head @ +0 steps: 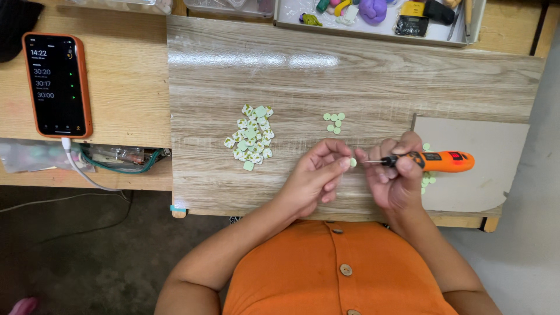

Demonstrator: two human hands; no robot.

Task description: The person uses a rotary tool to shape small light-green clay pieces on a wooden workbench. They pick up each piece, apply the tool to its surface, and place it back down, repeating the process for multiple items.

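A: Which hand carries the work here?

B: The left hand [318,175]. Its fingers [337,165] are pinched on a small pale green disc [353,162], held edge-up above the worktop [291,76] so its face meets the tool. The wrist is bent inward, palm turned towards the other hand.

A: And the right hand [396,175]?

B: Its fingers are wrapped tightly round an orange hand drill [434,161], gripped close to the thin bit, probably for control. The bit lies level, its tip just beside or touching the disc; I cannot tell which. Both forearms come up from the worktop's near edge and meet in front of the orange shirt [326,268].

A: What lies about the fingers?

B: Beyond the left fingers, a few loose green discs [334,123]. Further out to their left, a heap of square green and white pieces [251,137]. Under the right hand, a grey card sheet [478,157] with more green discs partly hidden by that hand. Well apart on the left, a phone in an orange case [57,84]; at the far edge, a tray of oddments [379,14].
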